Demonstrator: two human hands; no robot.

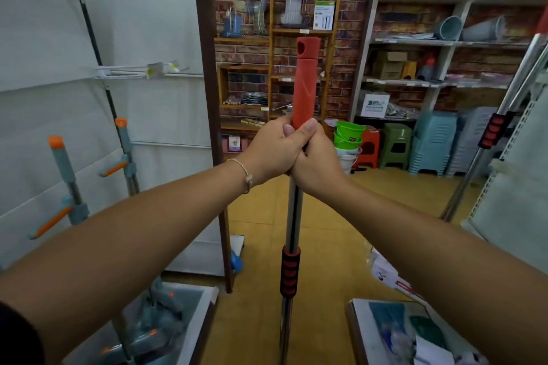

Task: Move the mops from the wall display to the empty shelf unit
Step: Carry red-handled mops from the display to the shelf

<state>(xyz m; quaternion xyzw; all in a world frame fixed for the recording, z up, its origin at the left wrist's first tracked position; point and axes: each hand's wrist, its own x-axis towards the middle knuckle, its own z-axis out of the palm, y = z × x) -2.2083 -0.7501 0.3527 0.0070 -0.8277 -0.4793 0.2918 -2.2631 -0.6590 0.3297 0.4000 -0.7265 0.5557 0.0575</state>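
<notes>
Seen from the head camera, a person stands in a household-goods shop holding a red-handled mop upright at arm's length, in the middle of the aisle. The left hand and the right hand are clasped together at the base of the red end grip, where it meets the steel shaft. The fingers of both are curled tight round the pole, and the right thumb presses up against the red grip. The mop's head is below the frame and cannot be seen. To the left, two grey-and-orange mops stand against the white shelf unit. At the right edge another steel-shafted mop leans by a perforated panel. Green buckets and stacked plastic stools line the brick-patterned back wall. The mop looks stiff, long and fairly light, though probably weighted toward its unseen head, and the bare polished metal would likely slip in the palm. The moulded red grip and the ribbed foam sleeve lower down look like the surest places to take hold, one hand on each for steering so tall a pole between the shelves.
</notes>
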